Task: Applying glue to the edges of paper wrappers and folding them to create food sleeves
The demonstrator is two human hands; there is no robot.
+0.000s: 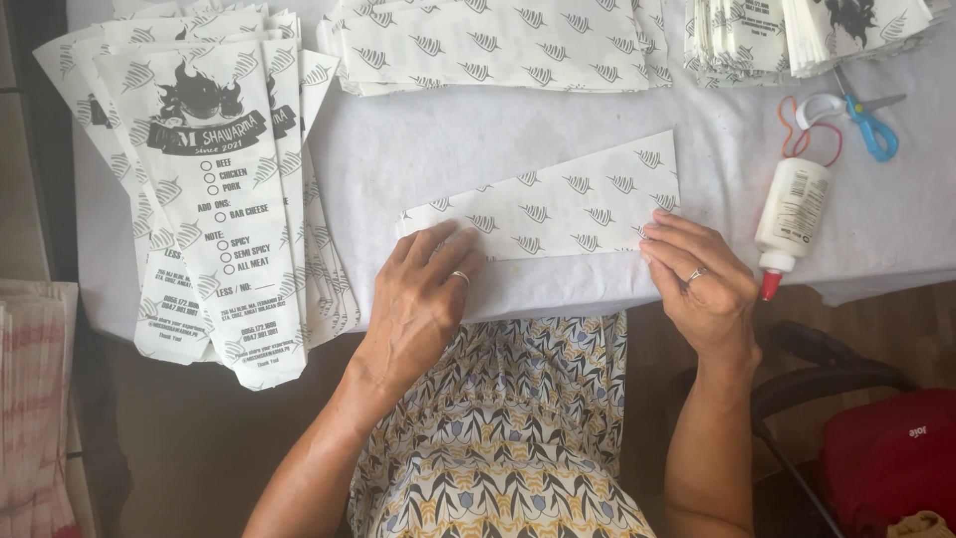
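A white paper sheet (568, 204) printed with small grey leaf marks lies folded at the front edge of the table. My left hand (423, 299) lies flat on its left end, fingers pressed down on the paper. Over on the sheet's right end, my right hand (697, 274) presses the lower corner with its fingertips. Each hand wears a ring. Neither hand grips anything.
A fanned stack of finished printed paper bags (214, 189) hangs over the table's left front. More printed sheets (498, 45) and a stack (777, 35) lie at the back. A glue bottle (790, 214), blue-handled scissors (861, 115) and rubber bands (797, 125) sit right. A red bag (886, 458) is below.
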